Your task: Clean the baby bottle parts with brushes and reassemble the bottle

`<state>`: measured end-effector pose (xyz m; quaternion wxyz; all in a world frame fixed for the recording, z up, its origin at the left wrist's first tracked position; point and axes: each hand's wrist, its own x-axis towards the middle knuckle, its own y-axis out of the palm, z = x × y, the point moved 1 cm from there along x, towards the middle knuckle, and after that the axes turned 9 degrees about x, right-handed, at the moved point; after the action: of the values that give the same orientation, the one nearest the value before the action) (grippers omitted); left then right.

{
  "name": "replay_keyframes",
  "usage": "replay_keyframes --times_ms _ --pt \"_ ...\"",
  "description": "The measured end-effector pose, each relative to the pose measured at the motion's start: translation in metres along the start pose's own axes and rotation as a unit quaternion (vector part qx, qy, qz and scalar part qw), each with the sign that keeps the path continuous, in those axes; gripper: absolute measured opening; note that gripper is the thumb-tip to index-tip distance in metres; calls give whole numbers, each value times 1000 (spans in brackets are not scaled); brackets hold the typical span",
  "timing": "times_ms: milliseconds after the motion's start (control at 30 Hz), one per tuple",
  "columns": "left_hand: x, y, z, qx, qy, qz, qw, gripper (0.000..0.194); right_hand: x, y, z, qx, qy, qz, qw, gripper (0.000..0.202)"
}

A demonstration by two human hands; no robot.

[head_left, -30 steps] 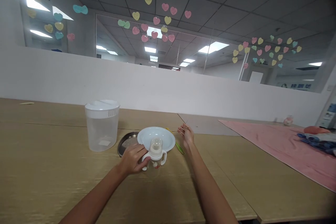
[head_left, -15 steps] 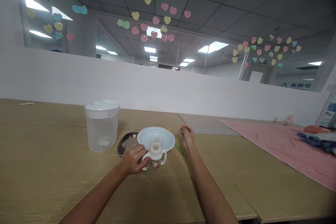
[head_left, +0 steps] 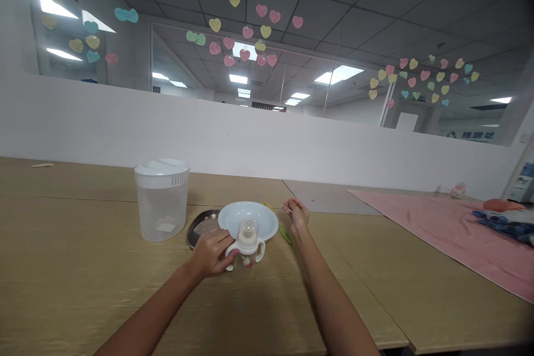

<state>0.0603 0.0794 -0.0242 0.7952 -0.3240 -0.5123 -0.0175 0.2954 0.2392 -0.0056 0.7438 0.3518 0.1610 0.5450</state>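
Two-handled feeding bottle (head_left: 247, 243) upright at six o'clock of the white plate (head_left: 233, 213), overlapping it in view. The left hand (head_left: 212, 250) grips the bottle's handle at nine o'clock, thumb in front. The right hand (head_left: 297, 216), at about two o'clock from the bottle, has its fingers bent inward and drawn together; whether they pinch anything small cannot be told. The bottle is probably light and stiff, its clear dome and body smooth enough to slip and perhaps liable to crack if dropped; the handles at nine and three o'clock, or the collar between them, should give the surest hold. Compared with one second earlier, the right fingers are gathered rather than fanned; left hand and bottle are essentially unchanged.
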Motion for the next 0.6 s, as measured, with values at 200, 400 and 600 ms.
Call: replay_keyframes --times_ms 200,400,600 --pt "-1 1 1 -2 0 1 1000 29 1 -1 -1 -2 -4 16 1000 16" --pt "1 0 0 -2 0 -1 1000 30 0 0 0 -2 -13 17 1000 15" --pt "0 -1 0 3 0 0 1000 31 -1 1 0 0 -13 22 1000 17"
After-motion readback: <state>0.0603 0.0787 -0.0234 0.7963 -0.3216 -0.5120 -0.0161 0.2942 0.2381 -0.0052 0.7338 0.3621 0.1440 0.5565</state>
